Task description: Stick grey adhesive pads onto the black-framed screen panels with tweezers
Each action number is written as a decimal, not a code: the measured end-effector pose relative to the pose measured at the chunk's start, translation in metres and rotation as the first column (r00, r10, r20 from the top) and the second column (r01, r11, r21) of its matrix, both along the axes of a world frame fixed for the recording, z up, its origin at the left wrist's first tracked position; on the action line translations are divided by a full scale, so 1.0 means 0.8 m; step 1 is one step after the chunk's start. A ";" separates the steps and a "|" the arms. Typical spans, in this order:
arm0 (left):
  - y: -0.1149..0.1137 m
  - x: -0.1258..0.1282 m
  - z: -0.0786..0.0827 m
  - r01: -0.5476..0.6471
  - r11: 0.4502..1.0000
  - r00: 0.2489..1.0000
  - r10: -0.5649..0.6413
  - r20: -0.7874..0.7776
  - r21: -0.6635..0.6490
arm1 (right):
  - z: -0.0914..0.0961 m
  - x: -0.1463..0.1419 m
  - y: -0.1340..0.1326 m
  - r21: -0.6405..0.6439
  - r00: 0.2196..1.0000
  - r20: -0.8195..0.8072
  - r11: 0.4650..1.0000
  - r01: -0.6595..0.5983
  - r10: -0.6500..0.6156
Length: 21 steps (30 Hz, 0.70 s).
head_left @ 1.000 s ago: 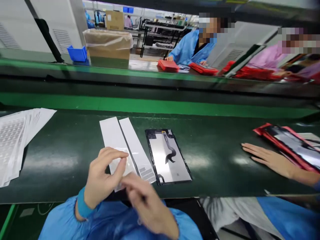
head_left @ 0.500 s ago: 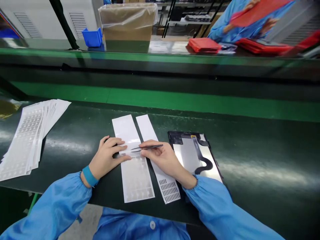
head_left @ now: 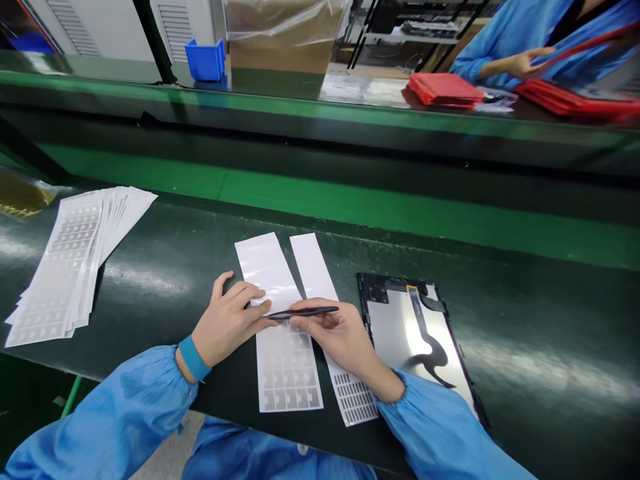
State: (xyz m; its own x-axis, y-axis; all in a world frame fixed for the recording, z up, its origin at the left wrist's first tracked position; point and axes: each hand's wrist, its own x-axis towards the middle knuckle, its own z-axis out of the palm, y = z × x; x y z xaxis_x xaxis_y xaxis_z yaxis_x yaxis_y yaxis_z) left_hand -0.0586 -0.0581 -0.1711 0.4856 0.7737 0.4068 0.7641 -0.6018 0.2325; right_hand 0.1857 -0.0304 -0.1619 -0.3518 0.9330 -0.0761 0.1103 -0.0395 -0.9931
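Two white sticker strips lie side by side on the dark green belt: a wider sheet with several small silver labels, and a narrower strip to its right. My left hand presses flat on the wider sheet, fingers spread. My right hand pinches black tweezers, their tips pointing left at the wider sheet near my left fingertips. A tablet back panel with a black flex cable lies face down just right of my right hand.
A fanned stack of white sticker sheets lies at the left of the belt. Beyond the green rail stand a blue bin and a lined cardboard box. Red trays lie before a co-worker in a blue coat.
The view has dropped and shifted; both hands came down from in front of my chest onto the strips. The right hand now holds tweezers at the wider sheet. A neighbour's hand has left view.
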 end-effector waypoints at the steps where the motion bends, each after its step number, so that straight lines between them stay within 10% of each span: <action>1: 0.000 0.000 0.000 -0.004 1.000 1.000 0.004 -0.007 0.002 | 0.000 -0.001 0.000 -0.001 1.000 0.000 1.000 -0.006 0.006; 15: -0.002 0.003 -0.001 -0.037 0.998 0.999 0.039 -0.026 0.052 | -0.006 -0.012 -0.001 -0.054 1.000 -0.030 0.999 0.006 -0.008; 21: -0.014 -0.015 0.003 -0.033 0.995 0.999 0.035 0.014 -0.098 | 0.014 0.031 0.015 -0.246 0.942 -0.300 0.966 0.079 -0.153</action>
State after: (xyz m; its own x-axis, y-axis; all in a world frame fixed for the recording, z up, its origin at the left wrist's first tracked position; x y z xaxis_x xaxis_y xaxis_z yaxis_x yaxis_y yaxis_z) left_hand -0.0709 -0.0694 -0.1685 0.4523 0.8261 0.3361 0.7796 -0.5493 0.3010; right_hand 0.2103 -0.0180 -0.1506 -0.2826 0.9394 -0.1940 -0.2244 -0.2613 -0.9388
